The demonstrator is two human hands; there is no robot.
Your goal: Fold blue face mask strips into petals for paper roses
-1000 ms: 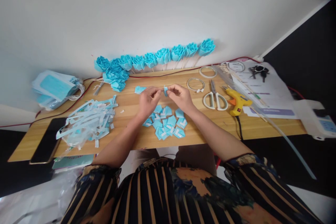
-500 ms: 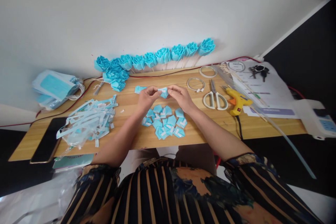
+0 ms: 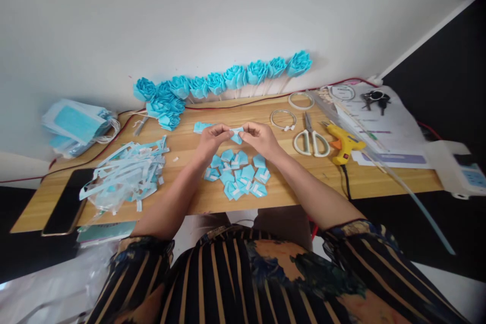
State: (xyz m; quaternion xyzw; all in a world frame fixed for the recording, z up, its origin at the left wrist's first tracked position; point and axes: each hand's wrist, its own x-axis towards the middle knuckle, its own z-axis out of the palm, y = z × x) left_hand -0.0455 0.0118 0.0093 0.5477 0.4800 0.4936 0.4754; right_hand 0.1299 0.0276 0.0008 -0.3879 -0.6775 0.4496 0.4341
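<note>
A small folded blue piece (image 3: 237, 136) with a white upper edge is pinched between my two hands. My left hand (image 3: 214, 139) grips its left side with thumb and fingers. On its right side, my right hand (image 3: 258, 138) holds it the same way. Below them several folded blue pieces (image 3: 246, 173) with white strips lie grouped on the wooden table (image 3: 182, 197). A flat blue strip (image 3: 202, 126) rests just behind my left hand, partly hidden by it.
Blue fabric flowers (image 3: 235, 77) line the wall. At left are masks (image 3: 76, 124), cut scraps (image 3: 129, 172) and a phone (image 3: 68, 202). White-handled scissors (image 3: 311, 142), a yellow glue gun (image 3: 343, 144), rings, papers (image 3: 398, 131) and keys (image 3: 375, 98) lie at right.
The fingers have shifted slightly on the blue piece, which now shows a narrower shape with its point downward. The view has moved a little.
</note>
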